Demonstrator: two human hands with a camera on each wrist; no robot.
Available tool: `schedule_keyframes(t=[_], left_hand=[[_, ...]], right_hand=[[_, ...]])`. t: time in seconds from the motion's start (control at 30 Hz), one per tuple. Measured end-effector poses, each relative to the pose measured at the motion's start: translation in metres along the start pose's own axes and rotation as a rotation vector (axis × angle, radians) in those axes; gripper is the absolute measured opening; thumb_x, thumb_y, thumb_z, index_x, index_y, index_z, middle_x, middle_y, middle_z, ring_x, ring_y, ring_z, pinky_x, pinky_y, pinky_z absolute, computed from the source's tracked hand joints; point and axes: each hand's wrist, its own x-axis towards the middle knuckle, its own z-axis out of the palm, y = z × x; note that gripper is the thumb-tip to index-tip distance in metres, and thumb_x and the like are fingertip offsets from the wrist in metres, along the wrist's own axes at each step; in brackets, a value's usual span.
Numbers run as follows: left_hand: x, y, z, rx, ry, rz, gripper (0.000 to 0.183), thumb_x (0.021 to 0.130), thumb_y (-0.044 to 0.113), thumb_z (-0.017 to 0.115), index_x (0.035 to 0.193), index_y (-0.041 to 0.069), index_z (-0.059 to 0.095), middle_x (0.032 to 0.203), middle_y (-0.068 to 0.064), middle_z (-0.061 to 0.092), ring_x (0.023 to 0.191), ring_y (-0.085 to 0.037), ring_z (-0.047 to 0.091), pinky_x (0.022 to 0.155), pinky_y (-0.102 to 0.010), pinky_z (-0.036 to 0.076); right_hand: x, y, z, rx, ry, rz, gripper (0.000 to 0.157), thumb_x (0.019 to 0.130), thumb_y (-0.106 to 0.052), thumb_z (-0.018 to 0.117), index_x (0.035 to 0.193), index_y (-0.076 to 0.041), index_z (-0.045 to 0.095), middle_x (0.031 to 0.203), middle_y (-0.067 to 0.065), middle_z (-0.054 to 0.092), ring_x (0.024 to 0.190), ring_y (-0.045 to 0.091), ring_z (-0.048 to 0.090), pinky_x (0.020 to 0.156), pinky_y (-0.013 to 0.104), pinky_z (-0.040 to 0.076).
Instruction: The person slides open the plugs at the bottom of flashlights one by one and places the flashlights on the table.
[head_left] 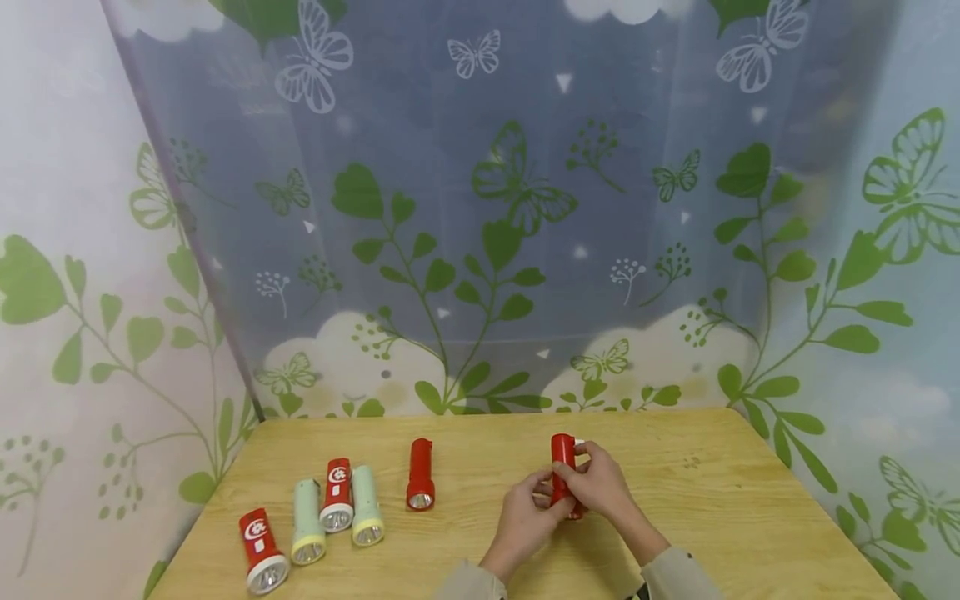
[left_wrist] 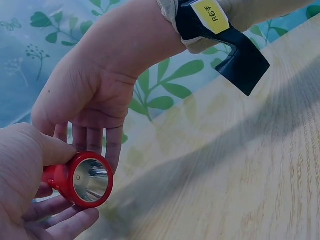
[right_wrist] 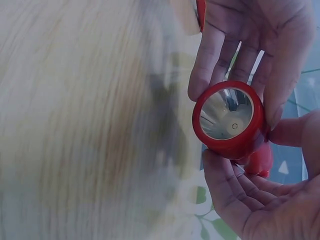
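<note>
A red flashlight (head_left: 562, 454) is held in both hands above the table, its lens end turned toward the person. The left hand (head_left: 522, 518) grips it near the head, thumb on the rim and fingers beneath, as the left wrist view shows. Higher up the body, the right hand (head_left: 602, 483) pinches it between thumb and fingers. A small white piece (head_left: 579, 442) sticks out beside the tail end, near the right fingertips. In the right wrist view the silver reflector (right_wrist: 226, 114) faces the camera, unlit.
Another red flashlight (head_left: 421, 473) lies alone on the wooden table (head_left: 712, 500). Further left lie two red-and-white flashlights (head_left: 258, 542) and two pale green ones (head_left: 307, 512), lenses toward the person. Printed curtains (head_left: 450, 250) stand around the table's back and sides.
</note>
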Motion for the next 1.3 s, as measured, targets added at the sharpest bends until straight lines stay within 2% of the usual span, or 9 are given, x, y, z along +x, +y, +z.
schedule_keyframes(t=[0.3,0.43,0.6,0.83,0.97,1.3], left_hand=[[0.003,-0.007,0.010,-0.026,-0.025,-0.043,0.049,0.078,0.025,0.068,0.122,0.007,0.053,0.100,-0.005,0.061,0.086,-0.012,0.061,0.068,-0.022,0.052],[0.004,-0.008,0.012,-0.035,-0.030,-0.022,0.050,0.079,0.022,0.067,0.123,0.004,0.052,0.101,-0.007,0.061,0.086,-0.013,0.062,0.070,-0.022,0.052],[0.001,-0.012,0.016,-0.031,-0.046,-0.008,0.047,0.079,0.017,0.066,0.122,0.002,0.053,0.100,-0.009,0.062,0.083,-0.012,0.064,0.069,-0.021,0.052],[-0.001,-0.017,0.020,-0.054,-0.079,-0.042,0.045,0.080,0.017,0.065,0.121,0.004,0.053,0.098,-0.005,0.063,0.081,-0.010,0.063,0.067,-0.020,0.052],[0.000,-0.016,0.019,-0.022,-0.084,-0.042,0.044,0.081,0.019,0.065,0.121,0.006,0.053,0.098,-0.004,0.063,0.082,-0.009,0.061,0.068,-0.020,0.051],[0.002,-0.014,0.017,0.012,-0.111,-0.001,0.046,0.082,0.021,0.064,0.123,0.005,0.051,0.101,-0.004,0.063,0.084,-0.008,0.057,0.068,-0.018,0.047]], right_hand=[[0.005,0.011,-0.002,-0.036,-0.009,0.026,0.043,0.081,-0.030,0.064,0.111,-0.001,0.053,0.084,0.012,0.062,0.065,0.016,0.057,0.050,0.027,0.047],[0.007,0.014,-0.003,-0.039,-0.001,0.032,0.042,0.080,-0.029,0.065,0.110,-0.001,0.054,0.084,0.013,0.063,0.065,0.016,0.058,0.051,0.027,0.047],[0.007,0.021,0.000,-0.035,-0.030,0.062,0.041,0.081,-0.028,0.064,0.109,0.000,0.053,0.083,0.013,0.062,0.064,0.016,0.057,0.051,0.027,0.047],[0.006,0.027,0.001,-0.035,-0.051,0.096,0.040,0.082,-0.027,0.063,0.109,0.001,0.052,0.084,0.012,0.061,0.067,0.017,0.057,0.053,0.027,0.047],[0.006,0.025,0.001,-0.044,-0.052,0.095,0.041,0.083,-0.027,0.061,0.110,0.002,0.051,0.086,0.013,0.061,0.068,0.018,0.057,0.053,0.027,0.047],[0.010,0.025,-0.004,-0.096,-0.037,0.079,0.040,0.083,-0.028,0.061,0.110,0.000,0.053,0.088,0.013,0.063,0.070,0.017,0.058,0.054,0.026,0.045]])
